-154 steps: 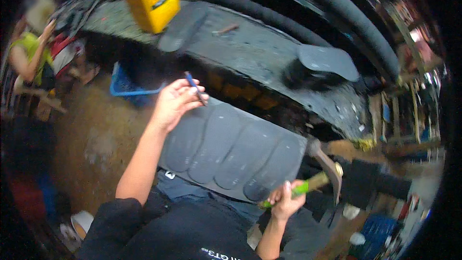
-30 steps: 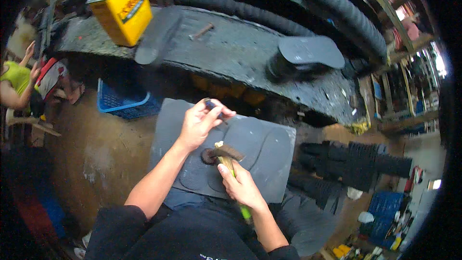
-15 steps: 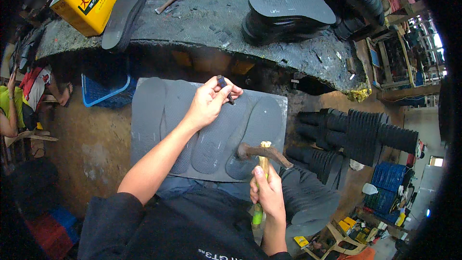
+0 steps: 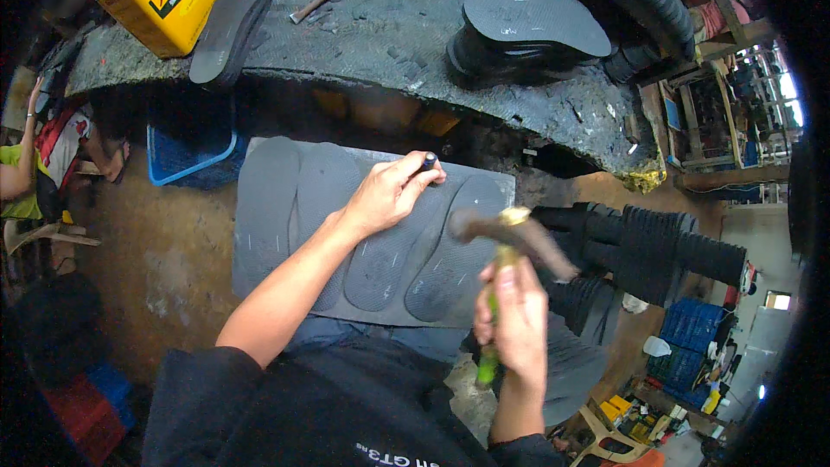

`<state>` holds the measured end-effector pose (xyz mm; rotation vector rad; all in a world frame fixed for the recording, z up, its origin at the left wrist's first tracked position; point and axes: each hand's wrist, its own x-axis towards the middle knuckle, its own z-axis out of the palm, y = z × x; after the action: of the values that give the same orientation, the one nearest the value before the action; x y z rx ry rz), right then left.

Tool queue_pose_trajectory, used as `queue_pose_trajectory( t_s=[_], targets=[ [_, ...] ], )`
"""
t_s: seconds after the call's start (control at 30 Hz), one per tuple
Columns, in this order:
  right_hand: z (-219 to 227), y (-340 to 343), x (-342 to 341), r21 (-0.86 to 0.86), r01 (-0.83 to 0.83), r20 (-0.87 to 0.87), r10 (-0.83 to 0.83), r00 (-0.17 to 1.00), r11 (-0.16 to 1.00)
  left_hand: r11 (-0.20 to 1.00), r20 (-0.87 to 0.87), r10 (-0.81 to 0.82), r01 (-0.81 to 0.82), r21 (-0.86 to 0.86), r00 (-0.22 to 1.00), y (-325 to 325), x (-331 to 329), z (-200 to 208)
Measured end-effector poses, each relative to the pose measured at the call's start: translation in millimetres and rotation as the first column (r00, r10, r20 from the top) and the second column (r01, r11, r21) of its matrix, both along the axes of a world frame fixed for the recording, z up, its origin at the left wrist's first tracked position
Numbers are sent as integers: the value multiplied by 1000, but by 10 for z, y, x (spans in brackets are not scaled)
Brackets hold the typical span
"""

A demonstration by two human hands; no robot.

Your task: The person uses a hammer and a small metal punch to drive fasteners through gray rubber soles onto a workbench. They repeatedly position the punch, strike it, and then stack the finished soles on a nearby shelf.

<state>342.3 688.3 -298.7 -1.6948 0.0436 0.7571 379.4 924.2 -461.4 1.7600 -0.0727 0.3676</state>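
Across my lap lies a grey board (image 4: 380, 317) bearing several dark textured shoe soles (image 4: 462, 251). My left hand (image 4: 386, 195) is closed around a short dark punch (image 4: 429, 161), which stands nearly upright over the upper end of a middle sole. Its lower tip is hidden behind my fingers. To the right, my right hand (image 4: 516, 316) grips the green-and-yellow handle of a hammer (image 4: 529, 238). The hammer head is blurred by motion, raised over the right sole and apart from the punch. Pale marks show on several soles.
Ahead stands a dark bench with a yellow can (image 4: 164, 4), stacked soles (image 4: 536, 30), a single pair-like stack (image 4: 232, 30) and another small tool (image 4: 315, 3). A blue basket (image 4: 194, 156) sits below. Piled soles (image 4: 635, 246) flank my right. Another person (image 4: 26, 164) is at far left.
My left hand has turned the punch from slanting to nearly upright and shifted slightly right. My right hand has moved the hammer to the right and raised it.
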Motion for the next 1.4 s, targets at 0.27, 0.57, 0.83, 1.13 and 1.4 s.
queue_pose_trajectory(
  t_s=[0.27, 0.57, 0.83, 1.13, 1.4],
  targets=[
    [461, 602, 675, -242, -78, 649, 221, 728, 967, 982, 95, 28, -46, 183, 995, -36, -10, -88],
    [-520, 277, -128, -534, -363, 57, 461, 886, 764, 569, -234, -60, -159, -807, 970, 138, 83, 134],
    [-442, -123, -371, -302, -221, 100, 261, 960, 927, 749, -112, -294, 156, -644, 949, -478, 426, 121],
    [-584, -459, -414, -354, -35, 171, 102, 980, 935, 759, -161, -267, 104, -643, 950, -645, 439, -148],
    [-624, -464, -371, -317, -55, 180, 117, 977, 947, 921, -95, -210, 164, -354, 973, -680, 404, -95]
  ],
)
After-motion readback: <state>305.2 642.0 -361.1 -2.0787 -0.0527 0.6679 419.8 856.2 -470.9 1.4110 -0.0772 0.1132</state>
